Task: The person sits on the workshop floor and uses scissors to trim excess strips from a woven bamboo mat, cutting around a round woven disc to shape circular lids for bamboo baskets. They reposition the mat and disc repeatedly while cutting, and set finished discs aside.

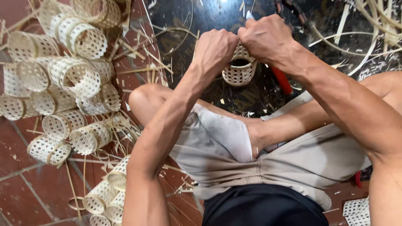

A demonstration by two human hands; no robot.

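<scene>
Head view, looking down: both hands meet at the upper rim of a small woven basket (239, 72), an open-lattice cylinder of pale cane. Left hand (215, 49): clenched in a fist on the near-left edge of the rim. Right hand (264, 38): clenched on the far-right edge of the rim, knuckles touching those of the left hand. Whether a cane strip is pinched inside either fist cannot be determined. The basket hangs just below and between the two hands, opening upward, over a dark glossy slab (201, 25).

A red-handled tool (281, 80) lies on the slab just below the right wrist. Loose cane strips (360, 46) lie to the right of the right hand. A pile of finished baskets (71, 79) of the same weave lies well to the left of the left forearm on a red tiled floor (29, 188). The person's folded legs in grey shorts (268, 163) sit below the hands
</scene>
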